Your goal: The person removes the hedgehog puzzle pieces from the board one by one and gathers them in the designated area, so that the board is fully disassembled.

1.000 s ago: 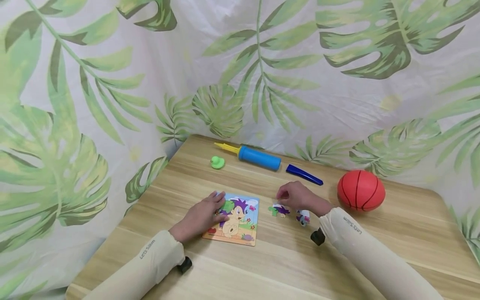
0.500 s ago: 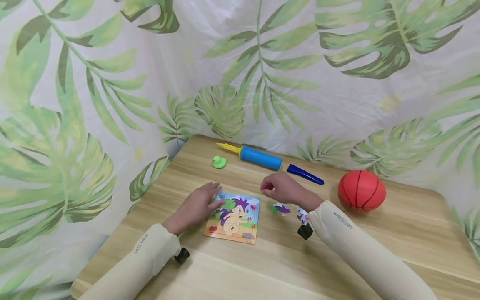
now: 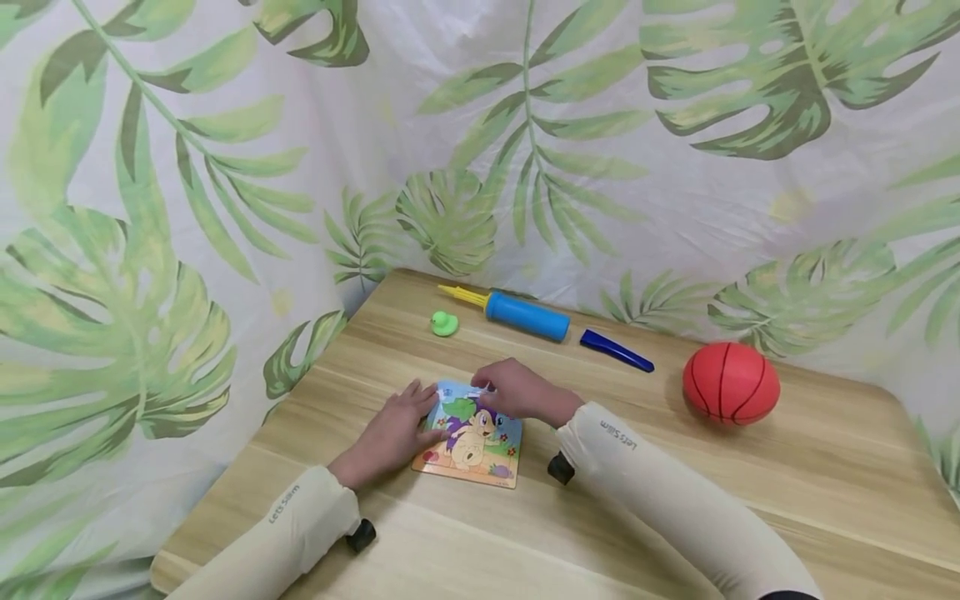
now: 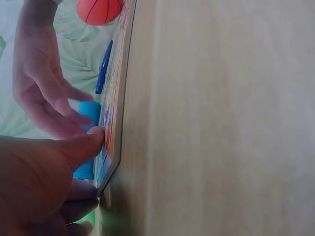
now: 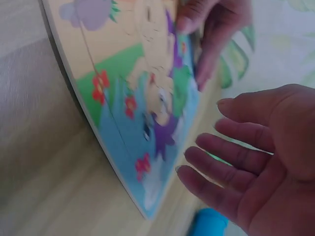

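A hedgehog jigsaw puzzle in a square board [image 3: 480, 464] lies on the wooden table. My left hand [image 3: 388, 436] rests at its left edge; in the left wrist view the thumb [image 4: 91, 142] touches the picture face and the other fingers lie by the corner. Over the upper right part of the puzzle hovers my right hand [image 3: 517, 388]. In the right wrist view its fingers [image 5: 231, 152] are loosely spread, with nothing between them, apart from the board. The loose puzzle pieces seen earlier to the right are hidden by the right arm.
Along the back of the table lie a green rubber duck [image 3: 444, 323], a blue and yellow hand pump [image 3: 528, 316] and a dark blue tapered object [image 3: 617, 351]. A red ball with basketball lines [image 3: 731, 383] sits to the right. A leaf-patterned curtain [image 3: 570, 150] hangs behind.
My right hand has moved left from above the loose pieces to over the puzzle. My left hand has lifted off the picture, shifted left, then come back to the board's left edge.
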Motion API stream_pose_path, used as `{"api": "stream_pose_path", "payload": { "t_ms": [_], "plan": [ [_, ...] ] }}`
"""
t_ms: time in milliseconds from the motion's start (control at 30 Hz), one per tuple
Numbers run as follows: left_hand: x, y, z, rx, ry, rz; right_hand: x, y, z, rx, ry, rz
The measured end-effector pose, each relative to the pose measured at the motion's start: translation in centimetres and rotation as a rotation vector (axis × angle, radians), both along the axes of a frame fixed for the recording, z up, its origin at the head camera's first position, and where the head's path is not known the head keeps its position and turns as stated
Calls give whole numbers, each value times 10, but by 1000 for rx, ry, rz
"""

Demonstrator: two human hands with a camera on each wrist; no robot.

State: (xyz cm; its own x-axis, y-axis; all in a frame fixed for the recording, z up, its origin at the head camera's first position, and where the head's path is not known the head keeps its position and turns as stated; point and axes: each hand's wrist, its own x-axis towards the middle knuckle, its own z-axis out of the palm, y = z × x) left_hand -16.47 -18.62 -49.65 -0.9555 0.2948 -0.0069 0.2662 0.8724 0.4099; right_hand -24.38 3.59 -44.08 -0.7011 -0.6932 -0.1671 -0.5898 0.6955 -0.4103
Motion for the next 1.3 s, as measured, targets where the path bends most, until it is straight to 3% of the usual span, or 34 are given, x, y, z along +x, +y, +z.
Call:
{"api": "stream_pose_path", "payload": {
  "t_ms": [200,400,700,900,1300],
  "plan": [
    [2,-1,-1,19,-5,-16,7,-17,-13,44,62,76],
    [3,-1,-1,23,2,-12,11,-29,-18,57,109,91],
    [2,-2,1,6,6,-1,7,-37,-10,-3,12,18],
    [2,-1,3,-5,8,-1,1,-40,-13,-31,-58,-24],
    [-1,-2,4,-53,6,4,1,-40,-6,-90,-49,-77]
  ]
}}
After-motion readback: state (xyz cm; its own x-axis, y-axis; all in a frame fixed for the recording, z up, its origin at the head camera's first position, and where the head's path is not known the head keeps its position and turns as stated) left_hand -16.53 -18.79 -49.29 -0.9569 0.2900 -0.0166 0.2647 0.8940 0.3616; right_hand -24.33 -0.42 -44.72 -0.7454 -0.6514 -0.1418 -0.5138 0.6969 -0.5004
